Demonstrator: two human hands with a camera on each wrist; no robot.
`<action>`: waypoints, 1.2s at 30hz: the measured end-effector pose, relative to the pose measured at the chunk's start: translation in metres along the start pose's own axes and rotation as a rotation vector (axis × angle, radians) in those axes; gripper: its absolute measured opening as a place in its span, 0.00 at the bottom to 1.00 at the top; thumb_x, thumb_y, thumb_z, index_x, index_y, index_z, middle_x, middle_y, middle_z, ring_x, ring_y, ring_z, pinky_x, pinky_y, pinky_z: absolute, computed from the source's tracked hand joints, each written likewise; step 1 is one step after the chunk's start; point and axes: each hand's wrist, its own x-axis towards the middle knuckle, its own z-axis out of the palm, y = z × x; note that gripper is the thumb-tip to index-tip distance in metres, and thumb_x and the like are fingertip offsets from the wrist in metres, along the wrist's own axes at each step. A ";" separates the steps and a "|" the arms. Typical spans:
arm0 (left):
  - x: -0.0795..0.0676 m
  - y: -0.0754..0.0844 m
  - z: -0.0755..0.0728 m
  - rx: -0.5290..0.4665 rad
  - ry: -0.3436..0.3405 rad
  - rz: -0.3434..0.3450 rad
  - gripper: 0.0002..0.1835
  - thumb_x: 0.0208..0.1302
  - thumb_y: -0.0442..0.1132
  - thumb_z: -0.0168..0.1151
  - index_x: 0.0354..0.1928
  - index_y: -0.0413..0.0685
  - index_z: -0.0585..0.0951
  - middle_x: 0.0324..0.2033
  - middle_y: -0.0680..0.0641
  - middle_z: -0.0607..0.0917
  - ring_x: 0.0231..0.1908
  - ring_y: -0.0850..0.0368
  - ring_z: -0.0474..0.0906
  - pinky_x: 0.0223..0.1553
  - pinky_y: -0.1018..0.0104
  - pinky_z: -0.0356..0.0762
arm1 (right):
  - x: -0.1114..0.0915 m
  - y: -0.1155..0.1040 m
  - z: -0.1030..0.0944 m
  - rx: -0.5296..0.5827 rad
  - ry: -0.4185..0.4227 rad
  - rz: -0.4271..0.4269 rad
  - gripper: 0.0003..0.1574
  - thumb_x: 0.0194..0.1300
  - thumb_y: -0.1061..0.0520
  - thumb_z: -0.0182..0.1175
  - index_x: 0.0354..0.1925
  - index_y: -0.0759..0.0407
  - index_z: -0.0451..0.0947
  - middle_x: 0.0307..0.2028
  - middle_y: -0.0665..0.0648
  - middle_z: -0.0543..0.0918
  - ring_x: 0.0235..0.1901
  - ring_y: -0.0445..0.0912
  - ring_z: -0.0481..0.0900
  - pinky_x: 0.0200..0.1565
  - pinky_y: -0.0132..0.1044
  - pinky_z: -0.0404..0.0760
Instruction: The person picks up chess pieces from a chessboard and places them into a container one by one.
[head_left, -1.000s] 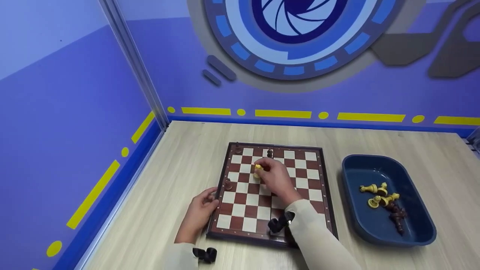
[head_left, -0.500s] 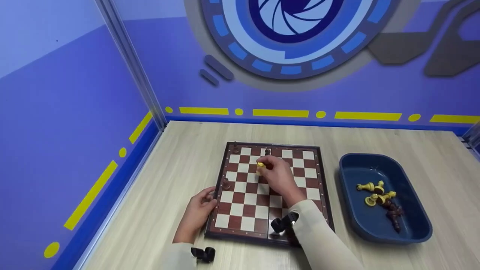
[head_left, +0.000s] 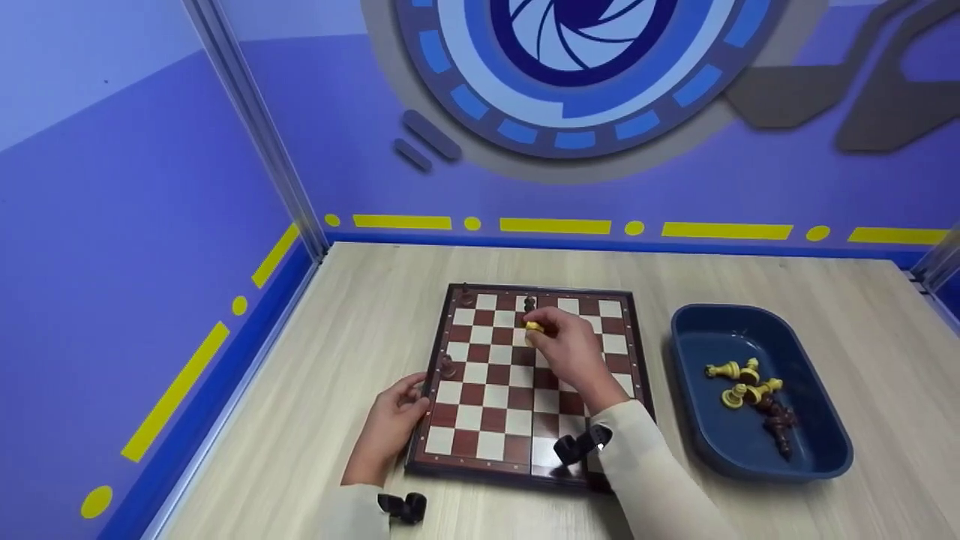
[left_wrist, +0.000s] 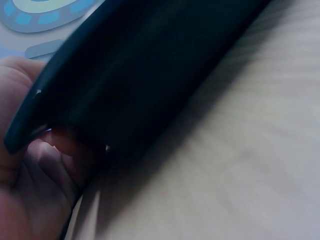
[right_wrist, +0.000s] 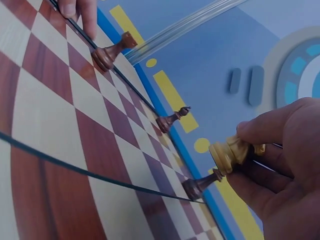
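My right hand (head_left: 574, 346) pinches a pale yellow chess piece (right_wrist: 227, 154) between thumb and fingers, above the far half of a brown-and-white chessboard (head_left: 491, 416). The piece is tilted, its round base showing in the right wrist view and its top partly hidden by the fingers. Close by the held piece stands a dark chess piece (right_wrist: 197, 186) near the far edge. At the board's left edge my left hand (head_left: 390, 420) grips the rim. Two more dark pieces stand on the board: one on the left side (right_wrist: 112, 51), one in the far left corner (right_wrist: 171, 120).
Right of the board is a blue tub (head_left: 814, 474), with several yellow pieces (head_left: 739, 375) and dark pieces (head_left: 781, 429) lying in it. A blue printed wall (head_left: 420, 187) bounds the table (head_left: 375, 300) at the back, another at the left.
My right hand has moved rightward and slightly away over the board, still pinching the yellow piece. The left hand stays at the left rim. The head view has shifted a little.
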 end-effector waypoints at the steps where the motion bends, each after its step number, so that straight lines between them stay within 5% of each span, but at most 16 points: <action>1: 0.000 0.000 0.000 0.002 0.002 -0.001 0.25 0.67 0.29 0.55 0.65 0.30 0.67 0.39 0.41 0.77 0.35 0.63 0.79 0.35 0.70 0.79 | -0.001 0.000 -0.002 0.001 0.002 0.003 0.12 0.62 0.59 0.64 0.45 0.51 0.83 0.41 0.51 0.85 0.41 0.45 0.81 0.45 0.41 0.79; 19: 0.001 0.000 -0.002 0.061 -0.013 0.009 0.26 0.67 0.30 0.55 0.66 0.31 0.66 0.39 0.40 0.78 0.34 0.62 0.80 0.36 0.69 0.80 | -0.012 0.012 -0.034 -0.059 0.091 -0.032 0.12 0.60 0.61 0.65 0.45 0.55 0.83 0.39 0.54 0.86 0.39 0.46 0.82 0.43 0.41 0.79; 36: 0.002 -0.002 -0.001 0.069 0.003 0.010 0.24 0.67 0.29 0.55 0.65 0.33 0.69 0.38 0.44 0.75 0.35 0.62 0.77 0.37 0.71 0.79 | -0.025 0.024 -0.062 -0.063 0.110 0.032 0.14 0.65 0.60 0.61 0.50 0.57 0.81 0.45 0.58 0.84 0.46 0.49 0.82 0.48 0.45 0.81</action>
